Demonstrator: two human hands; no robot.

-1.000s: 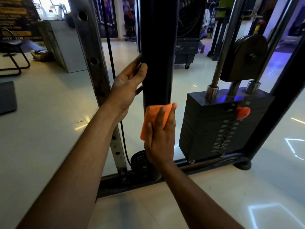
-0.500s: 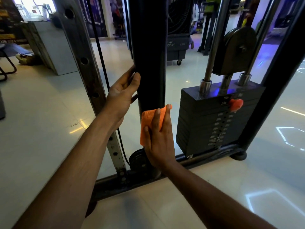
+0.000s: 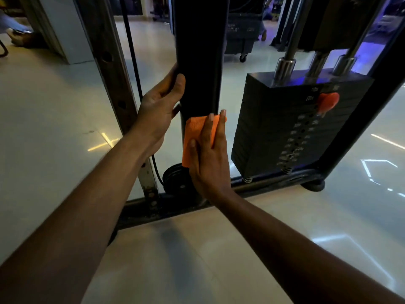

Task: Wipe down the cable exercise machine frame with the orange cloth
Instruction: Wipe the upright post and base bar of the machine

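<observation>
A pale, glossy tiled floor (image 3: 50, 119) filled the gym scene, throwing back strips of ceiling light. At the far left a grey perforated upright (image 3: 114, 84) leaned through the view, with a thin black cable (image 3: 133, 62) running down just beside it. Next came the left hand (image 3: 157, 108), its fingers (image 3: 178, 83) wrapped around the near edge of the black frame post (image 3: 197, 62), apparently bracing there. Just below and to the right, the right hand (image 3: 209, 159) lay flat with fingers spread, pressing the orange cloth (image 3: 194, 137) against the lower part of the same post. The cloth looked soft, light and folded into a pad; it would likely bunch or slip under a loose palm, so a broad flat press, with the thumb pinning its near edge, seemed the sensible hold. The post itself looked stiff and smooth. Further right stood the weight stack (image 3: 285, 132) with an orange selector pin (image 3: 327, 102), chrome guide rods (image 3: 287, 49) rising from it, and a black base rail (image 3: 263, 185) running along the floor.
</observation>
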